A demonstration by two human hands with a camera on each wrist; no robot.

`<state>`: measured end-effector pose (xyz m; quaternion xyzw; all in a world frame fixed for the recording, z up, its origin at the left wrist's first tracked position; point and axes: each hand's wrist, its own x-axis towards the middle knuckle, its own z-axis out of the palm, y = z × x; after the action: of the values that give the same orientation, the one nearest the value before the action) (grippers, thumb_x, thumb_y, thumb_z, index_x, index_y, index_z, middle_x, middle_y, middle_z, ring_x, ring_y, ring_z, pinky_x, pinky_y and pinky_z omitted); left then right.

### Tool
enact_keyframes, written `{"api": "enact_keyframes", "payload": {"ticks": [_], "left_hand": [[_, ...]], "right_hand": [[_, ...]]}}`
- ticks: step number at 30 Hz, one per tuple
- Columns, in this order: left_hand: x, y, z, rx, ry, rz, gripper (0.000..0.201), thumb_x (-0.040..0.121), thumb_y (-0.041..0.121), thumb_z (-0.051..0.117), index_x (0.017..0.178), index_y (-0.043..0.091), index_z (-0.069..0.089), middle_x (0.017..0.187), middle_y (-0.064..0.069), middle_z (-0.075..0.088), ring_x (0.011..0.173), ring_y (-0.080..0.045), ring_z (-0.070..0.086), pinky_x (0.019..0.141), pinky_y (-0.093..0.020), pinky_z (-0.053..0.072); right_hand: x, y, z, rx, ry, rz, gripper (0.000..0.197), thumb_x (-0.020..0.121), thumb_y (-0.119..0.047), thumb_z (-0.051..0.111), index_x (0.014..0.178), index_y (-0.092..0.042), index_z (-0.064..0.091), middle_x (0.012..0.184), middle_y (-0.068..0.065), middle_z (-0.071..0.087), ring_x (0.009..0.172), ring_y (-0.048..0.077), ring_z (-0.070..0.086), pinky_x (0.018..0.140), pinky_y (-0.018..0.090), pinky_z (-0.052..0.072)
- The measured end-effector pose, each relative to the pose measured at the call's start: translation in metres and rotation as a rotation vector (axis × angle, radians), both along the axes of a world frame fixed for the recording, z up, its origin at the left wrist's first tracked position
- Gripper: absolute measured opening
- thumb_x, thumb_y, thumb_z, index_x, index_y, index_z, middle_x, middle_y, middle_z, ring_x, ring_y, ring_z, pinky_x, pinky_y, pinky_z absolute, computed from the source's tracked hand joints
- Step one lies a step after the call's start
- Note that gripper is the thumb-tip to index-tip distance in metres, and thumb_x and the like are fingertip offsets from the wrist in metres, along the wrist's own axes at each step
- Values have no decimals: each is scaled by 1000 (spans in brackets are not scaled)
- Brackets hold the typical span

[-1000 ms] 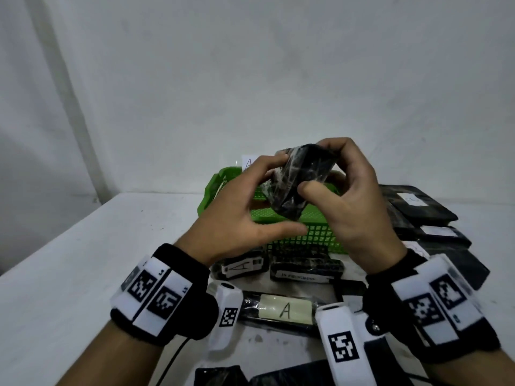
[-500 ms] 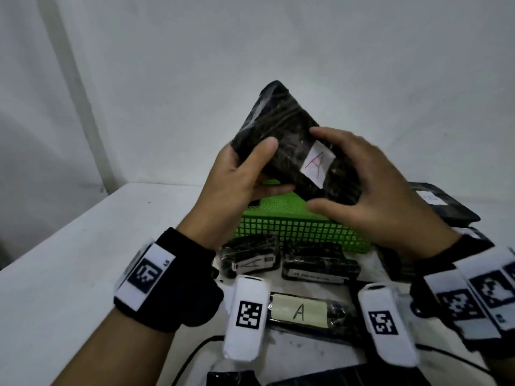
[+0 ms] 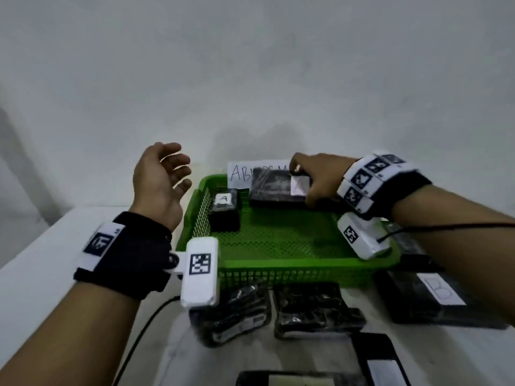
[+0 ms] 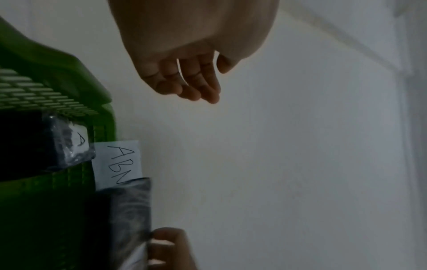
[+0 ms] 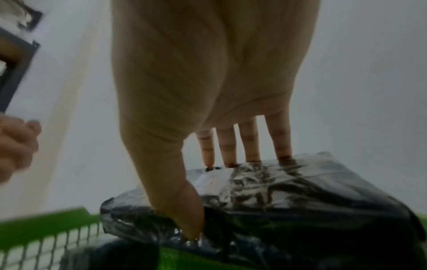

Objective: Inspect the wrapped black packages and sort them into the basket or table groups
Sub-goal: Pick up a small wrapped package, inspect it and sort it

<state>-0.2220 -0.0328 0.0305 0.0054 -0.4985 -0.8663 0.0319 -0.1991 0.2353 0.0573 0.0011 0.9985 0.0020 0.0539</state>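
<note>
Placing is the step in hand: the right hand (image 3: 320, 181) grips a wrapped package (image 3: 274, 188) marked A, thumb on its near edge and 4 fingers (image 5: 250, 146) over the far edge, at the far side of the basket (image 3: 278, 264). The left hand (image 3: 161, 179) hangs relaxed, holding nothing. Advice: lower it flat beside the other package (image 3: 224, 211), label up, then release.

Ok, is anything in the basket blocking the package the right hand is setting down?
Nothing visible does. The right hand holds the package at the basket's far edge; the only other package inside sits apart in the far-left corner. The mesh below looks bare.
</note>
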Motion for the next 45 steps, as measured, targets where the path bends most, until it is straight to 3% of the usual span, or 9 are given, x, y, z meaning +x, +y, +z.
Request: {"api": "enact_keyframes", "payload": {"ticks": [3, 8, 12, 15, 23, 27, 31, 39, 45], "left_hand": [[-26, 9, -5, 43, -69, 63, 23, 98, 26, 42, 83, 20, 58, 54, 10, 55, 57, -10, 46, 55, -22, 35], [-49, 30, -20, -71, -33, 51, 23, 97, 16, 43, 79, 17, 58, 46, 9, 52, 50, -10, 43, 49, -21, 30], [-54, 45, -32, -525, 242, -55, 30, 97, 10, 43, 74, 15, 61, 58, 2, 55, 47, -5, 47, 45, -16, 36], [-57, 48, -35, -674, 314, -70, 31, 100, 11, 44, 75, 14, 63, 60, 1, 55, 46, 0, 49, 45, -11, 37], [-56, 49, -33, -657, 213, -22, 31, 98, 10, 43, 74, 14, 61, 60, 1, 54, 47, -6, 48, 44, -15, 36], [-46, 51, -24, -575, 125, -33, 29, 96, 10, 43, 74, 14, 60, 60, 0, 54, 52, -13, 45, 48, -23, 33], [-30, 49, -12, -573, 137, -70, 29, 97, 12, 42, 76, 14, 62, 61, 0, 55, 52, -13, 44, 50, -25, 32], [23, 46, 28, -611, 203, -122, 29, 100, 15, 41, 81, 13, 63, 66, -1, 57, 54, -14, 44, 44, -18, 31], [81, 28, 42, -753, 183, -264, 25, 101, 25, 46, 84, 15, 62, 67, 2, 61, 49, -11, 48, 48, -20, 35]], "right_hand": [[-29, -3, -21, 32, -123, 25, 71, 71, -22, 85, 126, -26, 41, 94, -1, 58, 81, 20, 60, 66, 32, 52], [-55, -7, -49, 27, -170, 92, 65, 68, -21, 85, 121, -24, 47, 114, 2, 59, 101, 25, 61, 88, 45, 56], [-60, -2, -67, 47, -147, 146, 76, 68, -22, 87, 135, -21, 49, 126, 5, 54, 114, 27, 56, 96, 42, 51], [-58, 4, -75, 41, -102, 154, 75, 74, -34, 85, 139, -26, 48, 130, 4, 48, 119, 26, 50, 99, 40, 48], [-49, 4, -89, 41, 11, 86, 68, 75, -53, 79, 133, -31, 50, 125, 0, 52, 107, 25, 58, 76, 31, 43], [-41, 2, -75, -15, -40, 69, 80, 70, -53, 85, 137, -29, 49, 128, 1, 54, 114, 26, 58, 91, 37, 50], [-21, 5, -34, -59, 45, 53, 69, 78, -48, 80, 137, -28, 50, 131, 2, 55, 118, 23, 56, 100, 39, 48], [47, 7, 54, -48, 237, 27, 38, 93, -45, 65, 127, -27, 59, 120, -4, 62, 110, 18, 55, 88, 33, 43], [113, -30, 46, -141, 93, 55, 24, 89, -49, 70, 94, -26, 71, 86, -10, 72, 84, 15, 68, 79, 32, 52]]}}
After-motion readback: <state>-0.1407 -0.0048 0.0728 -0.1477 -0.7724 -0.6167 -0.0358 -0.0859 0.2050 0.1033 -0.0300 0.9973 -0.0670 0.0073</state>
